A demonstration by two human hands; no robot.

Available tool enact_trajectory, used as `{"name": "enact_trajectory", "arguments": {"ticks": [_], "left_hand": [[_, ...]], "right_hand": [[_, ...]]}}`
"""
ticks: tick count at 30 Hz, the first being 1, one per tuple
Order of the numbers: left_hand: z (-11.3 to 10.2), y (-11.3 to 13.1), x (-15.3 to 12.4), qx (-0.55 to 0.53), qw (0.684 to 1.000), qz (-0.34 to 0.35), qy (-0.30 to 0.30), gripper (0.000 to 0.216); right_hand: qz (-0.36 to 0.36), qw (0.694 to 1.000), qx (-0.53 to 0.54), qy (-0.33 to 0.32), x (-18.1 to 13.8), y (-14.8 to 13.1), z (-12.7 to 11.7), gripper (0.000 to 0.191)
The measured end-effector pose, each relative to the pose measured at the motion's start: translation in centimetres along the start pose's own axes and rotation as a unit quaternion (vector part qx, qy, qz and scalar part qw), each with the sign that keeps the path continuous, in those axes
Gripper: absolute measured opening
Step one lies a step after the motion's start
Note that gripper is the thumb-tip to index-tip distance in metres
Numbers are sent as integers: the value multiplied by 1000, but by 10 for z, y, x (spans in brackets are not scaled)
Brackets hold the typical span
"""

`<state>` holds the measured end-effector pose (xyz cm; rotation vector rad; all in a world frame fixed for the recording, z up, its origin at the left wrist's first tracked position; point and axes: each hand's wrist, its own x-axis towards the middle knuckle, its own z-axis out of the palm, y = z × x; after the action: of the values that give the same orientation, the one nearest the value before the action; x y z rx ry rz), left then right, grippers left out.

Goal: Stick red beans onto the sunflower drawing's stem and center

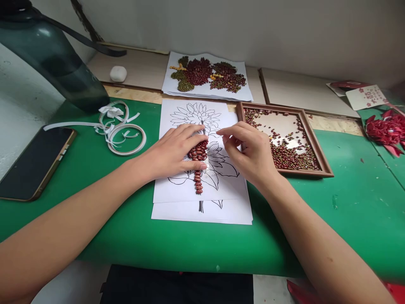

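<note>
A sheet of white paper (177, 192) with a printed flower line drawing lies in front of me. Dark red beans (198, 177) form a column down the stem, with a wider cluster of beans (198, 152) above it. My left hand (180, 150) rests flat on the sheet, fingers spread around that cluster. Above the right part of the drawing is my right hand (249, 145), its thumb and forefinger bent close together. Whatever may be between those fingertips is too small to make out. Beside it stands a brown wooden frame tray (325, 174) holding loose red and green beans (291, 158).
At the back lies a paper with finished bean flowers (205, 74). To the left are rolls of white double-sided tape (126, 139), a phone (33, 162), a dark water bottle (53, 59) and a white lump (118, 74). A red flower ornament (386, 130) sits at far right.
</note>
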<state>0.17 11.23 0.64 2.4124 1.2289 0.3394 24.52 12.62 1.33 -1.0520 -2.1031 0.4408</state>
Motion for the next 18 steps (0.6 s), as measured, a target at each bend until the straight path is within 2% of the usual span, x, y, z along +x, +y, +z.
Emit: {"name": "enact_trajectory", "arguments": {"ticks": [7, 18], "left_hand": [[0, 2, -1, 18, 999, 29, -1, 72], [0, 2, -2, 64, 996, 56, 0, 64]], "right_hand": [[5, 1000, -8, -6, 1, -1, 0, 26], [6, 999, -13, -43, 2, -2, -1, 25]]}}
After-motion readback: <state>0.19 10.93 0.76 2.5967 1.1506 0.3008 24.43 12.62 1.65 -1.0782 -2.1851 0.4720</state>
